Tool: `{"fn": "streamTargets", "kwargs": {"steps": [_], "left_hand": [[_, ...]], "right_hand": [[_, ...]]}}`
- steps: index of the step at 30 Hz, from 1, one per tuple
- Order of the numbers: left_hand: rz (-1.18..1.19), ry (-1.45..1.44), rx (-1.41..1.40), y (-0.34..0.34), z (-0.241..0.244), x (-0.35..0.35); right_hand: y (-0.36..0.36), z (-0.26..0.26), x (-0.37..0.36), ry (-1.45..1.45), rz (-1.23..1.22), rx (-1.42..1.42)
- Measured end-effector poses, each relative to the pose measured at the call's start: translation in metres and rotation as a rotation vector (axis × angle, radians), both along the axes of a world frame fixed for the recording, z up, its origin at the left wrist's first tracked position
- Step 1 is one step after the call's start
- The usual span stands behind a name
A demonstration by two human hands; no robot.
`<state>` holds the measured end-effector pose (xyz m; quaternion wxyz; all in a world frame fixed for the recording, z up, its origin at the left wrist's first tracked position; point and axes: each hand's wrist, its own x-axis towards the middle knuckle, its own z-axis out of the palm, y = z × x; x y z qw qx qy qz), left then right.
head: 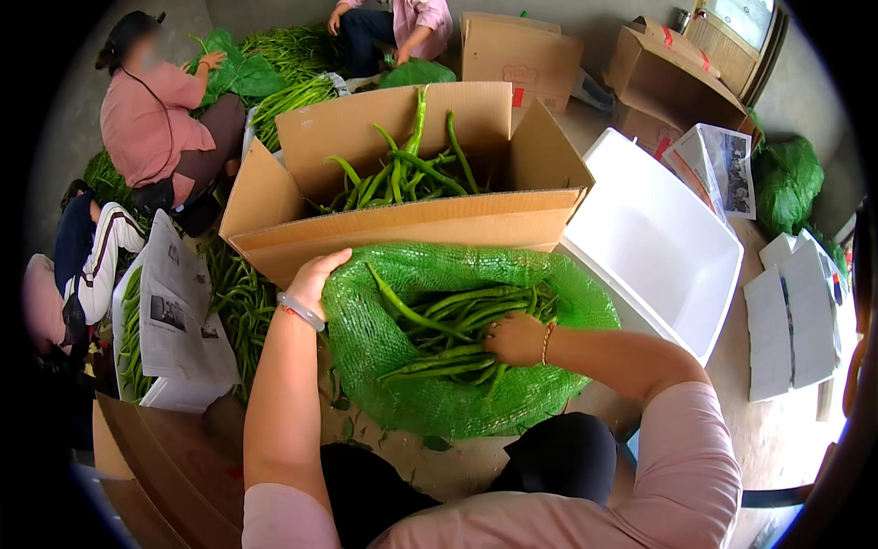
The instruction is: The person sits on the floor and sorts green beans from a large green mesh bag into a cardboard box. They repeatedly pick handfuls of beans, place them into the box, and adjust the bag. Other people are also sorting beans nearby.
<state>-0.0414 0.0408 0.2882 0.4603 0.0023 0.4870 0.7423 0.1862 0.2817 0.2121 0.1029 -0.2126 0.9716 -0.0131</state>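
Observation:
A green mesh sack (pixel 370 370) lies between my knees with its mouth spread wide and its rim rolled outward. Long green chili peppers (pixel 473 309) fill the opening. My left hand (pixel 312 281) holds the sack's rim at the left, thumb side uppermost and the other fingers largely hidden. Reaching in from the right, my right hand (pixel 518 338) is down among the peppers, its fingers bent and partly covered, so its hold is unclear. Directly beyond the sack stands an open cardboard box (pixel 405 223) with more long green peppers (pixel 405 171) inside.
A white foam box (pixel 658 254) stands at the right, near newspaper (pixel 727 165). At left, newspaper (pixel 178 302) partly covers another pepper-filled foam box (pixel 130 343). One person (pixel 158 130) sits at upper left, another (pixel 405 34) at the back. Cardboard boxes (pixel 525 58) line the wall.

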Motion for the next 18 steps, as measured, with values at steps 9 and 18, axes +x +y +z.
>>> {"fn": "streamTargets", "kwargs": {"steps": [9,18], "left_hand": [[-0.037,-0.005,0.001,-0.006,0.006,0.008],[0.039,0.014,0.039,0.013,0.008,0.012]], "right_hand": [[0.037,0.016,-0.011,-0.287,-0.426,-0.027],[-0.051,-0.023,-0.066,-0.417,-0.229,-0.515]]}}
